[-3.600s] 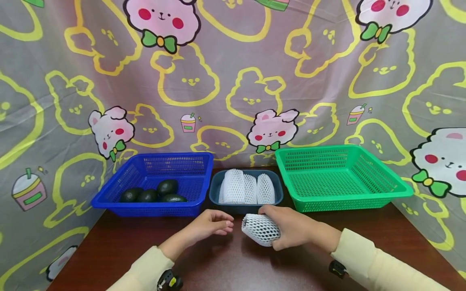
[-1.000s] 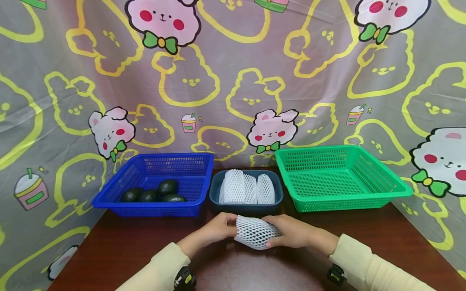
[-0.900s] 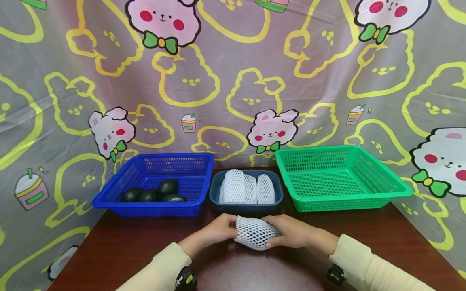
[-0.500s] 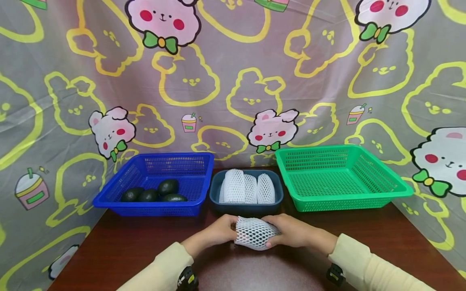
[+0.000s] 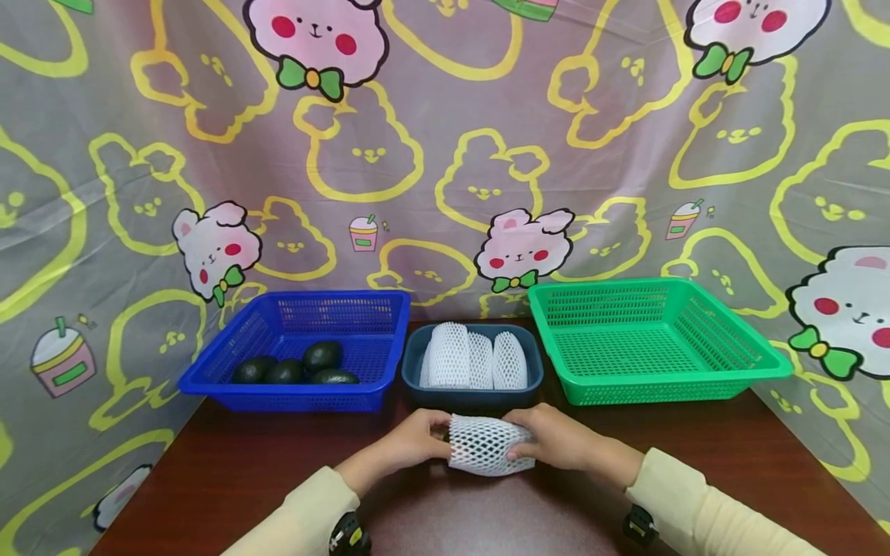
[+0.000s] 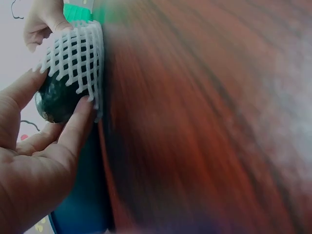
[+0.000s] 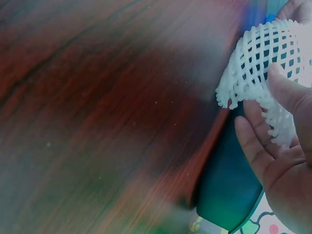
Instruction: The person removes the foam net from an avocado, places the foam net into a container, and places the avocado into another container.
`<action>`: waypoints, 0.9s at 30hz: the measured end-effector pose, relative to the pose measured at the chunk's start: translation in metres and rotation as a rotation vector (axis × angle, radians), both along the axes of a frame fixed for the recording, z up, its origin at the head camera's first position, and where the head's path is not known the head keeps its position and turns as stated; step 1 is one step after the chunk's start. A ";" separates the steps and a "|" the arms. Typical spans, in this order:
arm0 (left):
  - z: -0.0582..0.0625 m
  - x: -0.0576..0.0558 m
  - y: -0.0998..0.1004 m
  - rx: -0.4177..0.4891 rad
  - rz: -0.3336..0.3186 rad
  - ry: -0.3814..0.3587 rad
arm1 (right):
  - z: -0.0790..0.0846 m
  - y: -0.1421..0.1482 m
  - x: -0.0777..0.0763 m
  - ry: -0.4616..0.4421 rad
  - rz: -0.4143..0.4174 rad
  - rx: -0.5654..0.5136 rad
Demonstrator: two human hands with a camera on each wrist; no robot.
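Note:
Just in front of the small tray, both hands hold an avocado (image 6: 54,100) in a white foam net sleeve (image 5: 487,446). The left wrist view shows its dark, bare end poking out of the sleeve, between the thumb and fingers of my left hand (image 5: 412,443). My right hand (image 5: 556,440) grips the other end of the sleeve, its thumb pressed on the near side of the mesh. In the right wrist view that end of the net (image 7: 265,61) gapes loosely, with fingers beneath it. Most of the avocado is hidden by mesh.
A blue basket (image 5: 295,398) with several avocados (image 5: 323,356) stands at the back left. The dark blue tray (image 5: 473,397) in the middle holds several white foam nets (image 5: 448,357). At the back right is a green basket (image 5: 667,384), close to the patterned curtain (image 5: 431,170).
My left hand, apart from the net at first, has come right to its left end. Since half a second ago, my right thumb has shifted up the mesh and the sleeve's right end shows below it.

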State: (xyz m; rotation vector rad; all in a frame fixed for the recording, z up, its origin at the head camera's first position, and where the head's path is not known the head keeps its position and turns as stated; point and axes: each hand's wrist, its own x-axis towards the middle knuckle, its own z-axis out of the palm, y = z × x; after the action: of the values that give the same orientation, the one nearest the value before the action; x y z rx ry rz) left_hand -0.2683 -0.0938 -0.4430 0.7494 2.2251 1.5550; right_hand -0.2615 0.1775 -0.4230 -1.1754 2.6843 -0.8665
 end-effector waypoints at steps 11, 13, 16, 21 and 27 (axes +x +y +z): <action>0.006 -0.001 -0.012 -0.121 0.079 0.043 | 0.003 0.006 -0.003 0.061 0.024 -0.024; 0.006 -0.001 -0.013 -0.125 0.085 0.030 | 0.003 0.007 -0.003 0.069 0.031 -0.026; 0.006 -0.001 -0.014 -0.119 0.088 0.012 | 0.004 0.009 -0.003 0.078 0.041 -0.029; 0.007 0.001 -0.014 -0.106 0.087 0.003 | 0.004 0.010 -0.003 0.078 0.042 -0.018; 0.010 0.004 -0.015 -0.122 0.093 0.008 | 0.007 0.009 -0.004 0.053 0.022 0.033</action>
State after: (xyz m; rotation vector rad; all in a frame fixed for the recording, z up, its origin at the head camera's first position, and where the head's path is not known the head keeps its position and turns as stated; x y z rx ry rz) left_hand -0.2647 -0.1084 -0.4331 0.6263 2.3668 1.4439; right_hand -0.2651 0.1868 -0.4161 -1.2355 2.7106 -0.7964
